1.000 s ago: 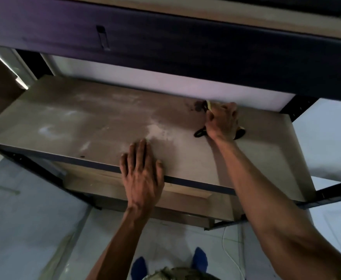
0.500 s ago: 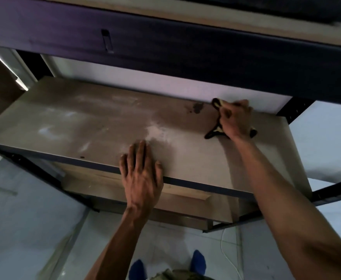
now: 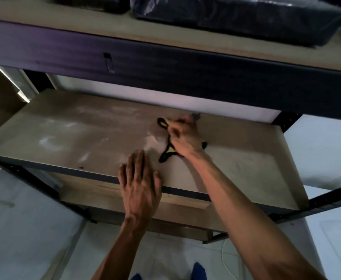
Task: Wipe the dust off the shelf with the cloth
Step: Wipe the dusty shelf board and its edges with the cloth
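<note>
**Right hand pressing the cloth mid-shelf, most of the cloth hidden**

From my feed, most of the cloth [image 3: 168, 151] is covered by the right hand [image 3: 183, 139]; I only see its yellow body and black edging poking out at the hand's 7, 10 and 3 o'clock. The fingertips are motion-blurred, so I cannot count them, but the fingers are curled down, gripping and pressing the cloth onto the shelf [image 3: 246, 168], about mid-depth and slightly right of centre. The right forearm runs out of frame at 5 o'clock.

The left hand [image 3: 139, 184] lies flat, palm down, fingers spread and relaxed, holding nothing, over the shelf's front edge at the right hand's 7 o'clock. Pale dust smears [image 3: 50, 143] lie toward 9 o'clock. A dark wrapped bundle [image 3: 236, 19] on the upper shelf is cut off at the top. A small dark mark [image 3: 196, 116] sits at the back edge.
</note>
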Demonstrator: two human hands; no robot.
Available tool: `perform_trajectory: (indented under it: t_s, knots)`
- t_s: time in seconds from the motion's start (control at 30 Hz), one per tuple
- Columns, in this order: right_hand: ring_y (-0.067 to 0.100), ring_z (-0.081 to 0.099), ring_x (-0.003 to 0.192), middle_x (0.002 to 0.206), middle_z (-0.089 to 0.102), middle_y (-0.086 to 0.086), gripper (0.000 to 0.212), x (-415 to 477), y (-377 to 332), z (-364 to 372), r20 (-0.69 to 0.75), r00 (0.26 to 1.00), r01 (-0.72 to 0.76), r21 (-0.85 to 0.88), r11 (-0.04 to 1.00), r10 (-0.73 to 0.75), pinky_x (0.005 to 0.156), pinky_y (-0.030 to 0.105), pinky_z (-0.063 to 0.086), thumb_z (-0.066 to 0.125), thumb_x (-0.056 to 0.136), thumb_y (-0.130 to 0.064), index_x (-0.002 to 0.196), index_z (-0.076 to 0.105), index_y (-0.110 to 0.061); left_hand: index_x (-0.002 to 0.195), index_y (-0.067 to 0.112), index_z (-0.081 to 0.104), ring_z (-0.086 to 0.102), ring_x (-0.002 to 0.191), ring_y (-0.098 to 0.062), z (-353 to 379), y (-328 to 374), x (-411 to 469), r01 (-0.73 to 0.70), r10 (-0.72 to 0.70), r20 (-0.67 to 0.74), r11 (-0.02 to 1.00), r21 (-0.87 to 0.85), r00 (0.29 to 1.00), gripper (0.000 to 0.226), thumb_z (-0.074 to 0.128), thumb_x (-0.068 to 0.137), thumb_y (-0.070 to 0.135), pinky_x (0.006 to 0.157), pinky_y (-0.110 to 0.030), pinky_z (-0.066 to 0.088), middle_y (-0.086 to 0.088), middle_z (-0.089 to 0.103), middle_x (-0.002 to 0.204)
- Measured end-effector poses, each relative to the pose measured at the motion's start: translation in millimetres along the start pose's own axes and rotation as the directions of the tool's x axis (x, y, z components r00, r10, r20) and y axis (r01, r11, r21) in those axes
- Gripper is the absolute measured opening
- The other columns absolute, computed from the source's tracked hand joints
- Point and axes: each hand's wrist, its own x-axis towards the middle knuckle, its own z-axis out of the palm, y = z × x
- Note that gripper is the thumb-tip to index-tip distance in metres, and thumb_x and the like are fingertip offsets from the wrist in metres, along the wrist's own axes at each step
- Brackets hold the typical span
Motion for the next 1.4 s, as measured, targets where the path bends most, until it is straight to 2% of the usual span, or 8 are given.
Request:
perform_trajectory:
  t_s: [0.13,0.23,0.5,0.67,0.87,1.1,1.27,1.4]
  knots:
    - [0.037,0.059,0.100,0.096,0.069,0.018,0.031,-4,65,-49,-0.189,0.976,-0.121,-0.083,0.989,0.104,0.092,0.037,0.042,0.058,0.088,-0.011,0.116,0.072,-0.016,0.155,0.011,0.036,0.027,0.152,-0.029,3,0,0,0.007,-0.007,-0.004,1.000,-0.008,1.000,0.064,0.022,0.103,0.047,0.122,-0.053,0.021,-0.010,0.034,0.162]
    - [0.037,0.049,0.115,0.117,0.063,0.017,0.032,-23,102,-58,-0.193,0.911,-0.403,-0.223,0.888,0.365,0.103,0.042,0.033,0.048,0.095,-0.028,0.122,0.064,-0.027,0.156,0.012,0.034,0.024,0.153,-0.028,5,0,1,0.019,-0.019,0.007,1.000,-0.014,1.000,0.065,0.018,0.104,0.048,0.123,-0.054,0.020,-0.010,0.032,0.163]
    - [0.028,0.043,0.114,0.129,0.040,0.005,0.035,-44,-24,13,0.102,0.994,0.054,-0.206,0.977,-0.033,0.091,0.036,0.044,0.050,0.097,-0.034,0.131,0.055,-0.041,0.151,0.009,0.041,0.031,0.149,-0.031,4,-2,0,-0.025,0.025,-0.025,1.000,-0.008,0.999,0.061,0.028,0.103,0.044,0.118,-0.054,0.025,-0.014,0.040,0.158]
    - [0.023,0.050,0.108,0.125,0.041,0.007,0.032,-34,4,-19,0.022,1.000,0.018,-0.011,1.000,-0.017,0.100,0.034,0.044,0.052,0.099,-0.026,0.130,0.061,-0.032,0.150,0.008,0.042,0.031,0.149,-0.032,2,-1,0,-0.024,0.023,-0.036,1.000,-0.017,0.999,0.062,0.026,0.103,0.045,0.119,-0.054,0.024,-0.013,0.040,0.158]
    - [0.033,0.044,0.115,0.125,0.058,0.010,0.031,-31,71,-33,-0.186,0.929,-0.362,-0.292,0.885,0.319,0.094,0.040,0.036,0.043,0.094,-0.032,0.122,0.057,-0.031,0.152,0.009,0.040,0.030,0.150,-0.030,5,-2,1,-0.012,0.011,-0.018,1.000,-0.016,1.000,0.064,0.025,0.103,0.046,0.121,-0.054,0.020,-0.013,0.039,0.159]
    - [0.029,0.038,0.116,0.130,0.037,0.009,0.035,-48,-25,6,0.145,0.989,0.071,-0.202,0.977,-0.042,0.097,0.042,0.045,0.047,0.100,-0.035,0.134,0.055,-0.034,0.150,0.009,0.043,0.032,0.148,-0.031,2,-2,1,-0.019,0.018,-0.031,1.000,-0.011,0.999,0.062,0.025,0.103,0.046,0.120,-0.053,0.023,-0.013,0.041,0.158]
    - [0.026,0.046,0.110,0.125,0.041,0.006,0.033,-39,2,-24,0.012,0.999,0.048,-0.108,0.993,-0.047,0.093,0.035,0.047,0.049,0.100,-0.031,0.132,0.057,-0.035,0.152,0.010,0.041,0.031,0.149,-0.031,4,-3,0,-0.016,0.016,-0.025,1.000,-0.019,1.000,0.063,0.025,0.103,0.046,0.120,-0.054,0.023,-0.013,0.039,0.159]
    - [0.033,0.043,0.120,0.129,0.051,0.010,0.033,-27,70,-55,-0.109,0.973,-0.228,-0.268,0.936,0.206,0.100,0.037,0.035,0.045,0.100,-0.033,0.130,0.058,-0.031,0.153,0.012,0.038,0.030,0.150,-0.030,5,-3,1,-0.009,0.009,-0.017,1.000,-0.029,1.000,0.064,0.021,0.104,0.048,0.121,-0.054,0.023,-0.012,0.038,0.160]
